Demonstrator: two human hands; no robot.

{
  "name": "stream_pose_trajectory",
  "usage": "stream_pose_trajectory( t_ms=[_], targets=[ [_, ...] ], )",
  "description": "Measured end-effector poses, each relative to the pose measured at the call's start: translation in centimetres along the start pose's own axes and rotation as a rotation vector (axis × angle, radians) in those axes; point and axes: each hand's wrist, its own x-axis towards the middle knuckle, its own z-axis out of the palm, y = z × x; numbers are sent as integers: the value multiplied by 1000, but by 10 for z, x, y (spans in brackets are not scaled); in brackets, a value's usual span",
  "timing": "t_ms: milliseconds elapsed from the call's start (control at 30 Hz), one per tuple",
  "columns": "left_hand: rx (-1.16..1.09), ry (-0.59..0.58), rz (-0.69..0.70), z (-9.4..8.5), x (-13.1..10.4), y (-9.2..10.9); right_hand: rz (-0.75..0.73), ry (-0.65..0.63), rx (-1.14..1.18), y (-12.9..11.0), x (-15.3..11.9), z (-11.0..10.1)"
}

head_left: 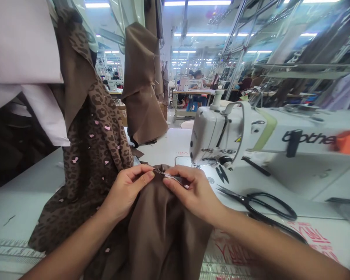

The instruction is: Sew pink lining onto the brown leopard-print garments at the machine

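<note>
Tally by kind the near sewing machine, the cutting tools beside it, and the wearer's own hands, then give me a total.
Sewing machine: 1
Large scissors: 1
Small snips: 1
Hands: 2 (left hand, right hand)
Total: 5

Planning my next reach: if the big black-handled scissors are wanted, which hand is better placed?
Right, likely: the right hand is nearer the big scissors; the left hand is farther off, across the brown fabric. Both pinch it, though.
</note>
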Motion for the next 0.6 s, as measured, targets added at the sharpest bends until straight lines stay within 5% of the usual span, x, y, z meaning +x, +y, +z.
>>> stream_pose_trajectory(
  t_ms=[133, 267, 433, 600],
  targets=[
    [127, 2, 74, 1, -2, 3, -48, -6, -30, 0, 0, -1],
    [376, -88, 339, 3, -2, 5, -107, -20, -114, 2, -2, -3],
    [362, -110, 618, 4, -2, 2, -250, 13, -38, 10, -3, -3],
    [379, -139, 643, 2, -3, 2, -376, -8, -17, 16, -1, -6]
  ],
)
